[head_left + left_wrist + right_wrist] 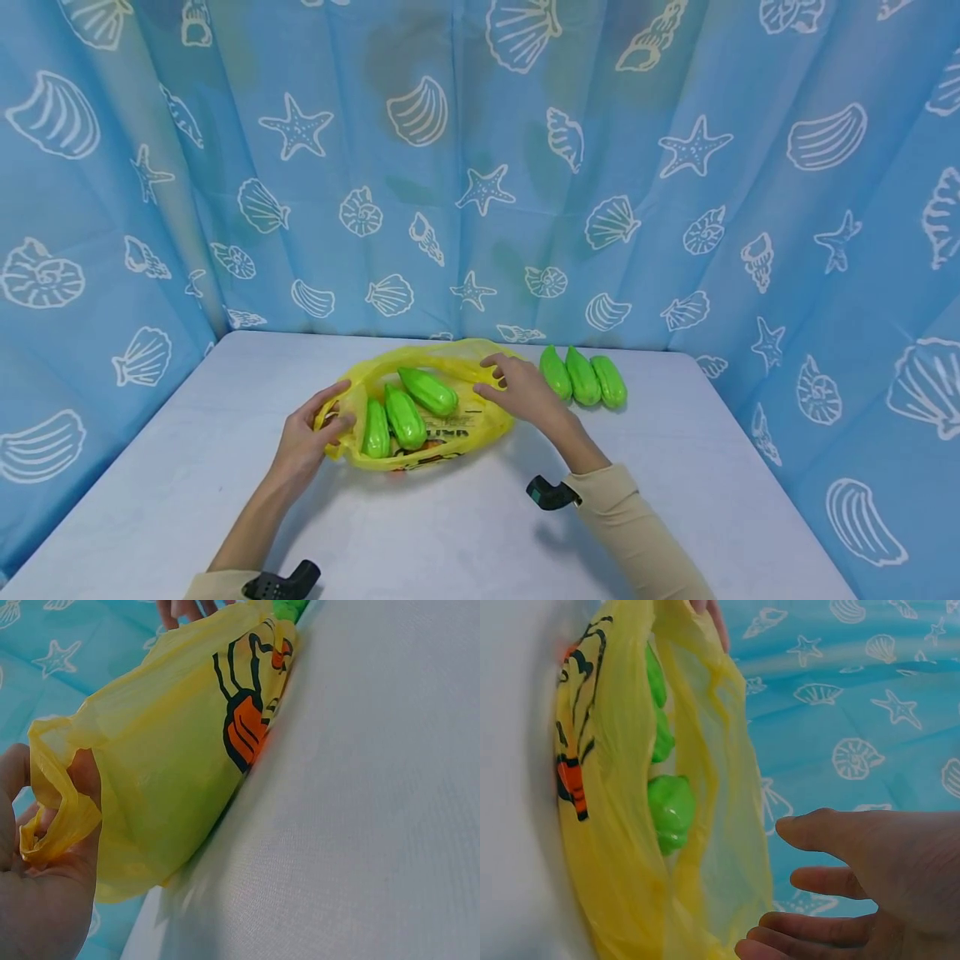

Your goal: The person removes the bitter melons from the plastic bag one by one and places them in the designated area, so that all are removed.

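Note:
A yellow plastic bag [480, 429] lies with its mouth spread wide, black and orange print on its side. Inside are three glossy green vegetable-shaped pieces [405, 417], long and pointed at one end. My left hand [300, 437] grips the bag's left edge, and a twisted handle loop [64, 821] crosses its fingers in the left wrist view. At the opposite side, my right hand [521, 387] hovers by the rim with fingers apart and loosely bent. In the right wrist view, the lower fingertips [754, 945] are right at the bag's edge.
Three more green pieces [585, 379] lie side by side on the white table [675, 483], right of the bag and beyond my right hand. A blue curtain [465, 167] with white shell prints hangs behind the table and along both sides.

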{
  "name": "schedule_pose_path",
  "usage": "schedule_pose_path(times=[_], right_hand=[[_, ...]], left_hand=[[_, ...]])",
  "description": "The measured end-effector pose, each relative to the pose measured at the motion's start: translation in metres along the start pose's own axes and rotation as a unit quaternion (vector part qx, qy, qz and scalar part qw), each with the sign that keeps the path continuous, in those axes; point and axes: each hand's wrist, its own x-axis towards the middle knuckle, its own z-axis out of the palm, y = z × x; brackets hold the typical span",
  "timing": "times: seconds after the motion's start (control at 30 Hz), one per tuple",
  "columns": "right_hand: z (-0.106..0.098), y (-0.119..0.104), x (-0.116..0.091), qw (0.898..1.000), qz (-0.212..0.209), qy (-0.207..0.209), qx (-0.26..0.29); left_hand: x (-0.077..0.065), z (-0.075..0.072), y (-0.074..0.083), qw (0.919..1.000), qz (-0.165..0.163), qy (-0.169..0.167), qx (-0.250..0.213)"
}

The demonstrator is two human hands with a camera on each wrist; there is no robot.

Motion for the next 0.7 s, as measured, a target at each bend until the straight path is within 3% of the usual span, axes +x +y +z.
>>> schedule_pose_path(times=[0.7], right_hand=[[0.033,-0.01,0.009,1.0,0.001,-0.026,0.015]], left_hand=[[-0.001,0.0,-0.006,1.0,0.005,0.0,-0.003]])
